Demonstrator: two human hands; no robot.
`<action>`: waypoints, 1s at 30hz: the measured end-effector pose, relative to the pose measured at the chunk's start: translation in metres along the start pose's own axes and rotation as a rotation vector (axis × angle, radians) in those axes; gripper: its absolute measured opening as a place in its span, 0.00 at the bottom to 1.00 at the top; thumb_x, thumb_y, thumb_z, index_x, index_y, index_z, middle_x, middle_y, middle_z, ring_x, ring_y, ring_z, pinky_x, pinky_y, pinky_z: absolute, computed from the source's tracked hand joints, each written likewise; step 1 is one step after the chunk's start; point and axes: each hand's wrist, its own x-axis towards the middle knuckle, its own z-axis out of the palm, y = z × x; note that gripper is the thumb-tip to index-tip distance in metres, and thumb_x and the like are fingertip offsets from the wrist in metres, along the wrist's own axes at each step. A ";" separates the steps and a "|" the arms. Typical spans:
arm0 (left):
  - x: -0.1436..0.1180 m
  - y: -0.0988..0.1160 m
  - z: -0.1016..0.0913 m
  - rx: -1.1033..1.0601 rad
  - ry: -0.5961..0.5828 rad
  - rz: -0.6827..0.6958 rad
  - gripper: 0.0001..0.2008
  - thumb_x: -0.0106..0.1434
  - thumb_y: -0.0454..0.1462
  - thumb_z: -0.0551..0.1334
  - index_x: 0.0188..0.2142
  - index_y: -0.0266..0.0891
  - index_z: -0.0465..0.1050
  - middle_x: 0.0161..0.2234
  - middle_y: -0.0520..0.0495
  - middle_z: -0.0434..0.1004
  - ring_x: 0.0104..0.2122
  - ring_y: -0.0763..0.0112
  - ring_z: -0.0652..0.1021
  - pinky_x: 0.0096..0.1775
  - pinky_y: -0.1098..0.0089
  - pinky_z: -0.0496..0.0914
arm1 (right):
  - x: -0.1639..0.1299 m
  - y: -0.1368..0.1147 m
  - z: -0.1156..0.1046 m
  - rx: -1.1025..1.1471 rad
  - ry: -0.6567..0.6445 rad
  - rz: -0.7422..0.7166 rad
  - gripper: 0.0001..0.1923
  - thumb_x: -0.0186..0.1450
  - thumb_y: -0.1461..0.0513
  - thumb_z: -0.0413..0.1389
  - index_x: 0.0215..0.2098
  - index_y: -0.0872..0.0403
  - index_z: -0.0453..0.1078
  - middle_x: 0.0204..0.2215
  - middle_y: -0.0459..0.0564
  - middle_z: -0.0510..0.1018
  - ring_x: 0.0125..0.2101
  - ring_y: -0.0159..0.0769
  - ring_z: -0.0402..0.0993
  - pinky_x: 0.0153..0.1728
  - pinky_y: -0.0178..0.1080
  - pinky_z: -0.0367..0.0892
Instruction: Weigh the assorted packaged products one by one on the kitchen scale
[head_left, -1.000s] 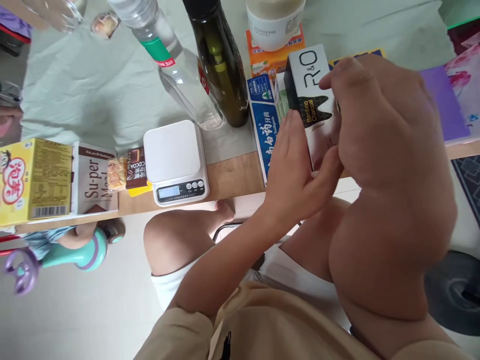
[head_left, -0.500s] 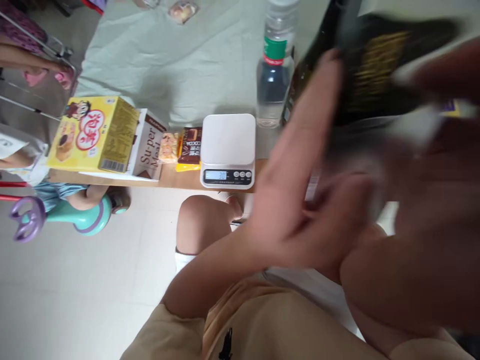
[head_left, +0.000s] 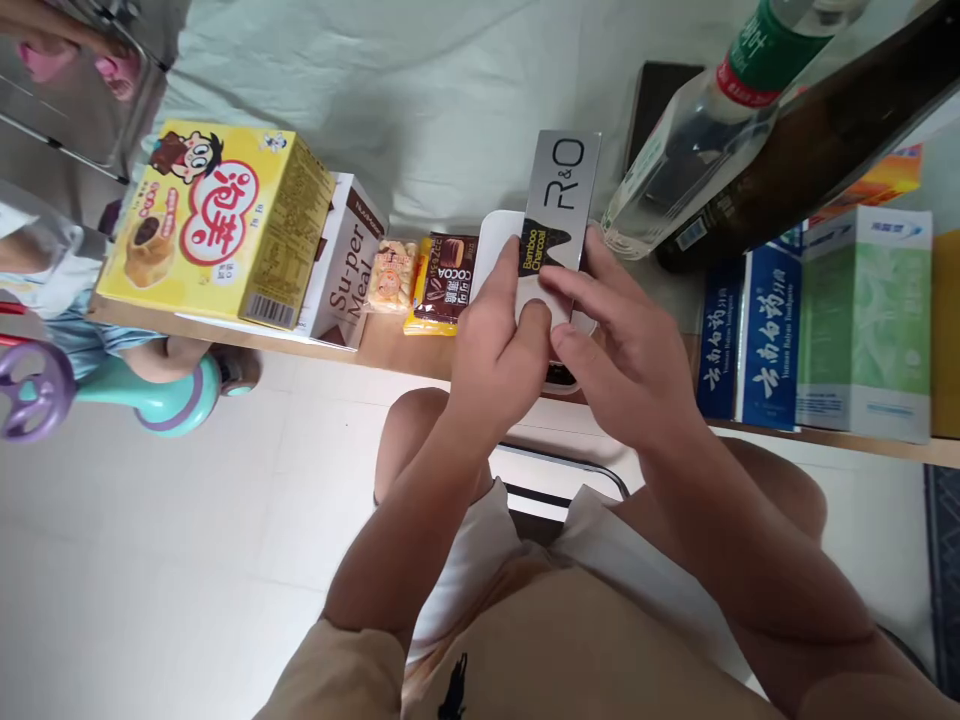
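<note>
A long, narrow silver-and-black carton (head_left: 561, 185) printed "R&O Bamboo Charcoal" is over the white kitchen scale (head_left: 496, 232). I cannot tell whether it rests on the scale or is just above it. My left hand (head_left: 496, 350) grips the carton's near end from the left, with thumb and fingers closed on it. From the right, my right hand (head_left: 634, 345) holds the same end, its thumb and index finger on the carton. The scale's display is hidden behind my hands.
Left of the scale lie a cocoa packet (head_left: 448, 278), a wrapped snack (head_left: 392, 275), a Su-per Meal box (head_left: 349, 265) and a yellow box (head_left: 210, 225). On the right stand a clear bottle (head_left: 675, 160), a dark bottle (head_left: 795, 150), blue toothpaste boxes (head_left: 772, 340) and a green box (head_left: 862, 330).
My hands, blurred and close to the camera at the right with a dark, gold-printed thing, have moved left and down. They now hold the carton over the scale. The view has shifted right.
</note>
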 end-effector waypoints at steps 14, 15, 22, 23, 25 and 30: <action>0.068 0.031 -0.060 -0.092 0.026 0.178 0.10 0.74 0.44 0.67 0.40 0.42 0.82 0.39 0.45 0.83 0.47 0.52 0.80 0.58 0.46 0.74 | 0.013 0.007 -0.021 0.095 0.114 0.158 0.13 0.68 0.60 0.58 0.47 0.44 0.82 0.59 0.46 0.84 0.66 0.45 0.79 0.62 0.54 0.81; 0.067 0.022 -0.062 -0.112 0.004 0.170 0.10 0.72 0.47 0.69 0.40 0.43 0.83 0.39 0.46 0.84 0.45 0.53 0.80 0.56 0.47 0.76 | 0.012 0.007 -0.021 0.089 0.115 0.149 0.13 0.67 0.60 0.58 0.47 0.44 0.82 0.58 0.46 0.85 0.65 0.45 0.79 0.61 0.53 0.81; 0.070 -0.004 -0.045 -0.269 0.088 0.256 0.09 0.68 0.39 0.67 0.30 0.47 0.81 0.27 0.51 0.77 0.27 0.68 0.72 0.35 0.57 0.72 | 0.017 0.007 -0.010 0.088 0.122 0.122 0.16 0.68 0.61 0.58 0.53 0.46 0.79 0.58 0.50 0.84 0.61 0.43 0.81 0.63 0.54 0.80; 0.071 -0.004 -0.042 -0.286 0.101 0.278 0.10 0.68 0.35 0.64 0.30 0.46 0.80 0.25 0.51 0.75 0.26 0.70 0.70 0.31 0.59 0.68 | 0.018 0.008 -0.009 0.083 0.123 0.114 0.17 0.68 0.61 0.58 0.54 0.46 0.78 0.58 0.49 0.84 0.61 0.43 0.81 0.64 0.54 0.79; 0.074 -0.007 -0.040 -0.290 0.072 0.308 0.11 0.64 0.30 0.61 0.31 0.45 0.81 0.24 0.51 0.74 0.24 0.72 0.69 0.28 0.62 0.62 | 0.020 0.009 -0.006 0.077 0.128 0.097 0.18 0.68 0.62 0.57 0.56 0.45 0.77 0.59 0.50 0.83 0.63 0.44 0.80 0.65 0.55 0.78; 0.081 -0.022 -0.048 -0.278 -0.114 0.415 0.12 0.58 0.27 0.60 0.29 0.46 0.77 0.26 0.48 0.75 0.24 0.70 0.68 0.27 0.61 0.62 | 0.024 0.009 -0.001 0.091 0.157 0.101 0.18 0.66 0.63 0.59 0.53 0.45 0.79 0.62 0.50 0.83 0.64 0.45 0.81 0.65 0.56 0.79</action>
